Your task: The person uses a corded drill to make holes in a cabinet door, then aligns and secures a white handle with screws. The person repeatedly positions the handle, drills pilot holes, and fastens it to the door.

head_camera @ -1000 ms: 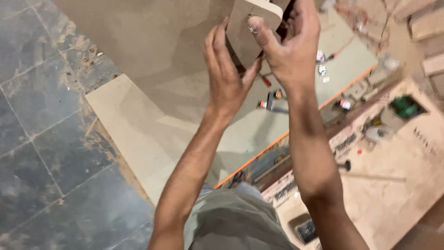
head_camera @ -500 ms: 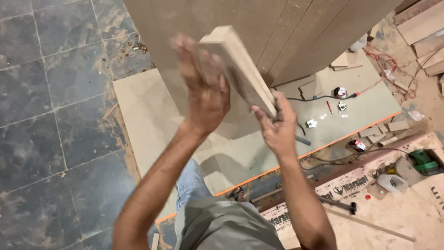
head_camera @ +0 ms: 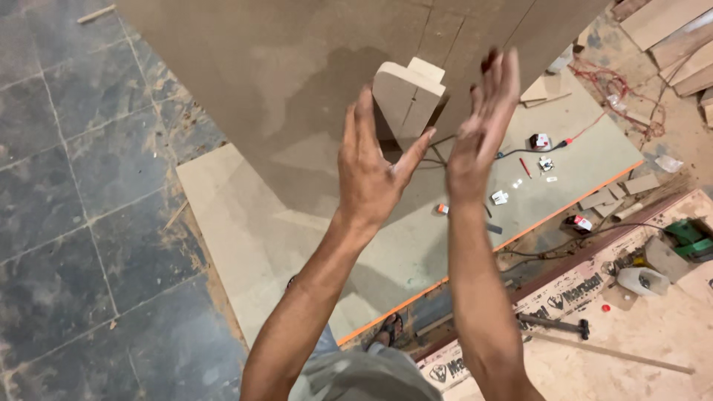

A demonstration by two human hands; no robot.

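Observation:
A pale beige notched wooden block [head_camera: 408, 93] sits upright in front of a large brown panel [head_camera: 282, 82], between my two raised hands. My left hand [head_camera: 371, 174] is open, palm away from me, its thumb tip close to the block's lower edge. My right hand [head_camera: 484, 122] is also open with fingers stretched upward, just right of the block and apart from it. Neither hand grips the block. Whether the block rests against the panel or is in the air cannot be told.
A pale board with an orange edge [head_camera: 520, 160] lies on the floor below, carrying small red-and-white parts and cables. Dark stone tiles [head_camera: 82, 186] lie at left. A hammer [head_camera: 557, 324], a green power tool [head_camera: 691, 234] and wood offcuts lie at right.
Both hands gripped the block earlier and turned it. Now they have let go and spread open on either side of it.

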